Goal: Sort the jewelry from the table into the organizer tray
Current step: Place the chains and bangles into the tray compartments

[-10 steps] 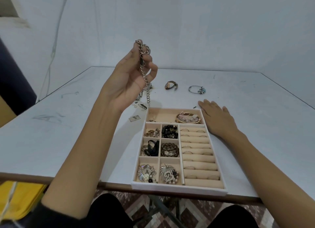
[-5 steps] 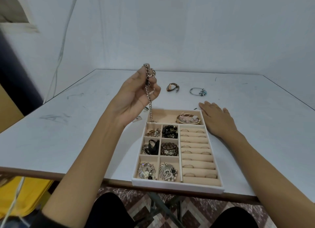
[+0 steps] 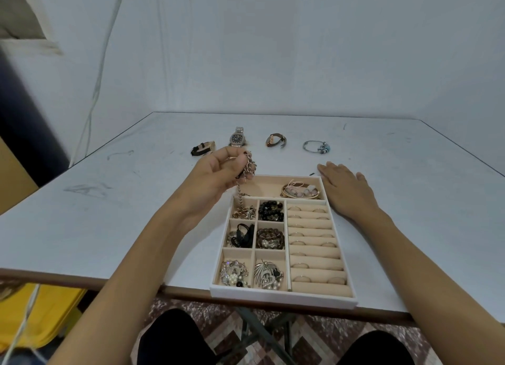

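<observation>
Chain (image 3: 248, 173) partly w/in L hand (image 3: 218, 173), tail indistinct amid tray (image 3: 281, 299) clutter

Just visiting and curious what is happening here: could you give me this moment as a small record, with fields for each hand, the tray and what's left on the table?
left hand: raised over the tray's far-left corner, pinching a silver chain
chain: hangs down, its lower end reaching a small far-left compartment
right hand: flat on the table beside the tray, holding nothing
tray: small compartments filled with jewelry, ring rolls on its right
left on table: black-strap watch, silver watch, brown-strap watch, beaded bangle
</observation>
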